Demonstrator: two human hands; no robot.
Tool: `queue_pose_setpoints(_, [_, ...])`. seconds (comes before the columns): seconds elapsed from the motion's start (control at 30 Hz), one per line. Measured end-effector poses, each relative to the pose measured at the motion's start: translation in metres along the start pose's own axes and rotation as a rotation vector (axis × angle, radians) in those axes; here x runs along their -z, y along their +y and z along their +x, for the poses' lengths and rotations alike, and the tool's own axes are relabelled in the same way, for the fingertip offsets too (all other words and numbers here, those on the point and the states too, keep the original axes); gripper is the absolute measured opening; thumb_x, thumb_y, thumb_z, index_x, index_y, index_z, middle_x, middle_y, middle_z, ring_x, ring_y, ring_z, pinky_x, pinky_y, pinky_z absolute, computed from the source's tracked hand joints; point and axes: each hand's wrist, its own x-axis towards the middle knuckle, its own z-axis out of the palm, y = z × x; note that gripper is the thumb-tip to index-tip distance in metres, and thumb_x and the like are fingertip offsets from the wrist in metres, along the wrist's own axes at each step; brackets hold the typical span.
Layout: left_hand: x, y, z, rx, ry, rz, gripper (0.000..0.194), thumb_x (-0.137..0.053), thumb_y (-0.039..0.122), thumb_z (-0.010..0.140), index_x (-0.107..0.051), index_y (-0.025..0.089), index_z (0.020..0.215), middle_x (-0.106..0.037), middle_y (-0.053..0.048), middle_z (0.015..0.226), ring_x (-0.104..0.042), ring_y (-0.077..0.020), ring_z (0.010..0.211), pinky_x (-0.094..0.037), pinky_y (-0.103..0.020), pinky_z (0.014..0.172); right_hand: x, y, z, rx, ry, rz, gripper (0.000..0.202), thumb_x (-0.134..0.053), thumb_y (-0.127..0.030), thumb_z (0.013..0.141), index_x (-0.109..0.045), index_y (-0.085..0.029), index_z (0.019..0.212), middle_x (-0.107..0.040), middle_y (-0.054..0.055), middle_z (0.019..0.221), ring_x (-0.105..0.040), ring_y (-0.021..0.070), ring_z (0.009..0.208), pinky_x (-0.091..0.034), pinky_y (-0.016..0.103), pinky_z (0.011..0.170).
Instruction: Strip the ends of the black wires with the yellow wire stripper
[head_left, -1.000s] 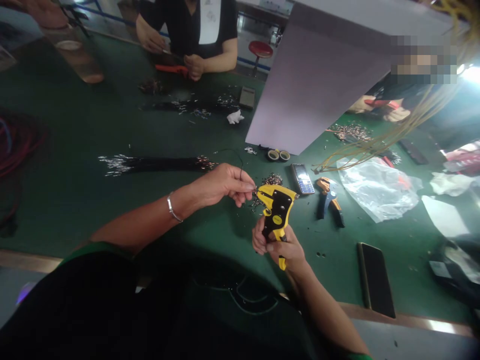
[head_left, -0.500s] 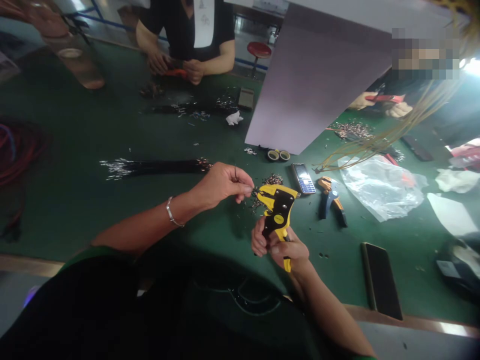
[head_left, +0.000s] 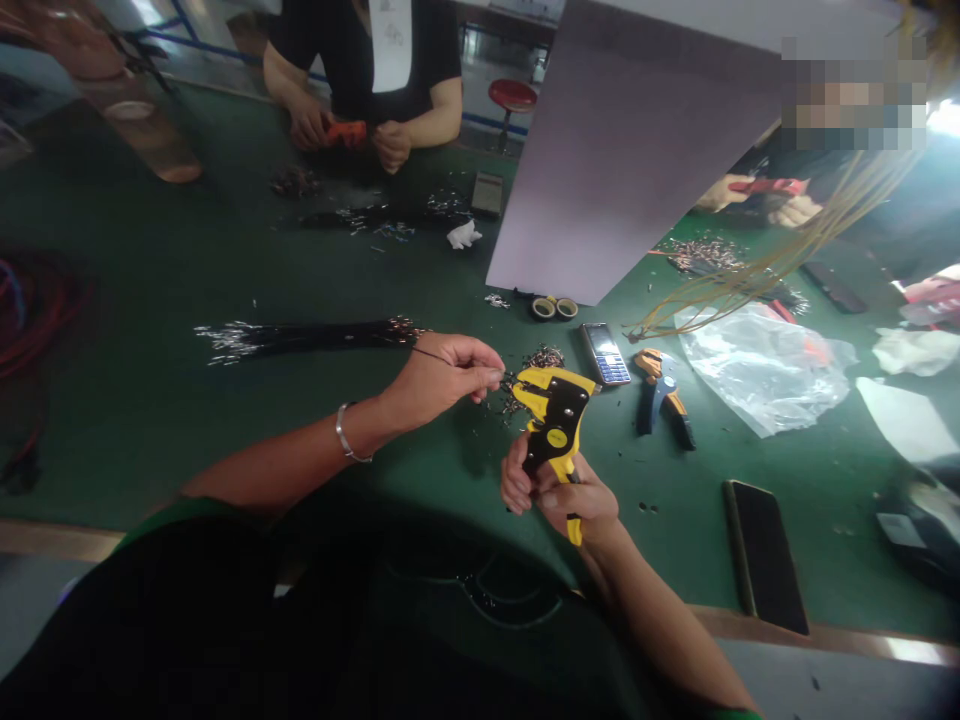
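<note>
My right hand (head_left: 559,490) is wrapped round the handles of a yellow and black wire stripper (head_left: 556,415), its jaws pointing left. Pinched in my left hand (head_left: 448,375) is a thin black wire (head_left: 431,354), whose tip is at the stripper's jaws; whether it sits inside them I cannot tell. To the left lies a bundle of black wires (head_left: 315,337) with bare, shiny ends. Behind the jaws, a small pile of cut wire ends (head_left: 544,358) rests on the green table (head_left: 420,470).
A keypad phone (head_left: 604,352), orange-blue pliers (head_left: 661,398), tape rolls (head_left: 555,308) and a clear plastic bag (head_left: 761,370) lie to the right. A smartphone (head_left: 765,555) is near the front edge. A white panel (head_left: 592,150) rises ahead. Co-workers' hands (head_left: 392,147) work across the table.
My left hand still pinches beside the jaws, and the black wire now shows across its back. My right hand and the stripper have hardly moved. The co-worker opposite has shifted an orange tool.
</note>
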Motion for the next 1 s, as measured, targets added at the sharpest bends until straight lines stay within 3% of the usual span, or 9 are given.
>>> queue_pose_setpoints(0.67, [0.003, -0.002, 0.002, 0.056, -0.060, -0.067, 0.005, -0.068, 0.014, 0.068, -0.068, 0.012, 0.072, -0.063, -0.001, 0.057, -0.054, -0.0068, 0.045, -0.044, -0.020, 0.046, 0.000, 0.004, -0.005, 0.018, 0.123, -0.098, 0.019, -0.072, -0.020, 0.069, -0.058, -0.015, 0.082, -0.051, -0.002, 0.063, -0.043, 0.0088, 0.045, -0.036, 0.025, 0.041])
queue_pose_setpoints(1.0, [0.006, -0.025, 0.021, 0.146, -0.113, -0.181, 0.007, -0.072, 0.014, 0.065, -0.066, 0.011, 0.067, -0.065, -0.002, 0.056, -0.053, -0.0064, 0.041, -0.044, -0.021, 0.042, 0.018, 0.018, -0.001, 0.007, 0.238, -0.225, 0.017, -0.070, -0.016, 0.069, -0.058, -0.016, 0.080, -0.051, -0.004, 0.057, -0.043, 0.0088, 0.042, -0.037, 0.025, 0.041])
